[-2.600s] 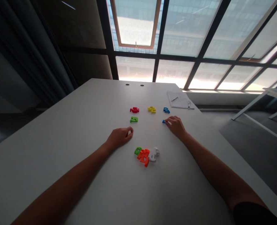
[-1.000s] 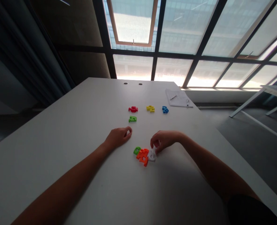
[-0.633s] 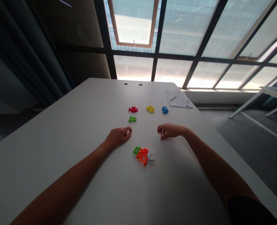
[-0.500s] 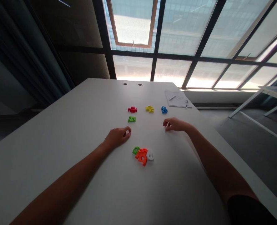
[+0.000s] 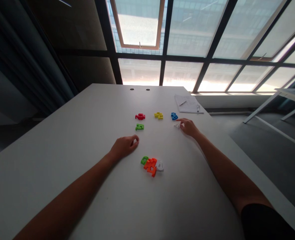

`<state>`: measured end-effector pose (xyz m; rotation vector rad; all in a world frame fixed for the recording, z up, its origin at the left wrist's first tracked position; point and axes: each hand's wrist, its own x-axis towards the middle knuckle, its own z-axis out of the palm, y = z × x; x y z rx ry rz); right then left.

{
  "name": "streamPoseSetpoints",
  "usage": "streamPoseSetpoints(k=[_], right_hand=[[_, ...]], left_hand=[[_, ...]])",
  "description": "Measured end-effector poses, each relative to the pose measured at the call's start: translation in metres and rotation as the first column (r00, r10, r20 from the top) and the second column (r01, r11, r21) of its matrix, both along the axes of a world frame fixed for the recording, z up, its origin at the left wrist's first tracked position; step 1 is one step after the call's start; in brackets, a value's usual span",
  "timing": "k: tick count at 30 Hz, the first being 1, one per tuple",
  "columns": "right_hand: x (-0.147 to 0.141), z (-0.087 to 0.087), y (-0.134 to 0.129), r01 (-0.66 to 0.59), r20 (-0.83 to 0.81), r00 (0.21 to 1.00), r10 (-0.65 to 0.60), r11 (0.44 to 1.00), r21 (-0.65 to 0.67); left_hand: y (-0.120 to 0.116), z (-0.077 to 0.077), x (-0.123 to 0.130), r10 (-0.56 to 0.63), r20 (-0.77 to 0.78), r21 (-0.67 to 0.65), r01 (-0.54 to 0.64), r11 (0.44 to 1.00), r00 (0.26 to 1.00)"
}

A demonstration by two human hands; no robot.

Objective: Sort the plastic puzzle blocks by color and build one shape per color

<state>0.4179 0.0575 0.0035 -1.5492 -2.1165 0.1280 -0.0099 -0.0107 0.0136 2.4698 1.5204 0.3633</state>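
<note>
My right hand (image 5: pixel 188 128) lies far up the white table, pinching a small white plastic puzzle piece (image 5: pixel 176 126) at its fingertips, just below a blue interlocking piece (image 5: pixel 174 116). The two pieces look apart. My left hand (image 5: pixel 124 147) rests curled on the table (image 5: pixel 75 140) with nothing visible in it, closest to a green piece (image 5: pixel 139 127). A red piece (image 5: pixel 140 116) and a yellow piece (image 5: pixel 158 115) complete the far row. Near my left hand, a lime green piece (image 5: pixel 144 160), orange pieces (image 5: pixel 150 167) and a white piece (image 5: pixel 159 165) lie in a touching cluster.
Sheets of paper (image 5: pixel 187 104) with a pen on them lie at the table's far right corner. Two small round holes (image 5: pixel 140 89) mark the far end. The table's right edge runs close beside my right forearm, with the floor beyond.
My right hand moved from the blue piece down to the cluster, took a white piece from it and carried it forward beside the blue piece. My left hand has stayed put.
</note>
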Motion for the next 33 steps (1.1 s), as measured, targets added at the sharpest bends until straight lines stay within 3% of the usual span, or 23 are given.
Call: streamPoseSetpoints(k=[9,12,14,16,19,21,23,28,33], right_hand=[[-0.01,0.003,-0.005,0.013,0.081,0.997,-0.014,1.0,0.002],[-0.019,0.019,-0.011,-0.061,0.075,0.995,0.061,0.998,-0.002],[-0.032,0.036,-0.02,-0.174,0.064,0.981,0.183,0.977,-0.122],[-0.051,0.055,-0.034,-0.336,0.04,0.929,0.368,0.883,-0.329],[-0.084,0.077,-0.06,-0.517,-0.052,0.802,0.595,0.648,-0.559],[-0.104,0.085,-0.076,-0.576,-0.116,0.729,0.674,0.514,-0.635],[-0.118,0.087,-0.088,-0.612,-0.143,0.672,0.727,0.436,-0.659],[-0.128,0.08,-0.097,-0.619,-0.133,0.605,0.785,0.358,-0.699],[-0.124,0.074,-0.09,-0.572,-0.122,0.639,0.759,0.363,-0.736]], left_hand=[[0.0,-0.001,-0.001,-0.007,0.008,0.01,0.006,1.0,1.0],[0.0,-0.002,-0.001,-0.009,0.006,0.022,0.009,1.0,1.0],[0.001,-0.003,-0.001,-0.011,0.008,0.029,0.011,1.0,1.0],[0.001,-0.004,-0.001,-0.011,0.012,0.035,0.011,0.999,1.0],[0.001,-0.005,-0.002,-0.015,0.012,0.039,0.014,0.999,1.0],[0.002,-0.005,-0.002,-0.018,0.006,0.039,0.018,0.999,1.0],[0.002,-0.005,-0.002,-0.017,-0.002,0.037,0.018,0.999,1.0],[0.002,-0.005,-0.002,-0.011,-0.008,0.034,0.011,0.999,1.0],[0.001,-0.004,-0.002,-0.012,0.003,0.034,0.012,0.999,1.0]])
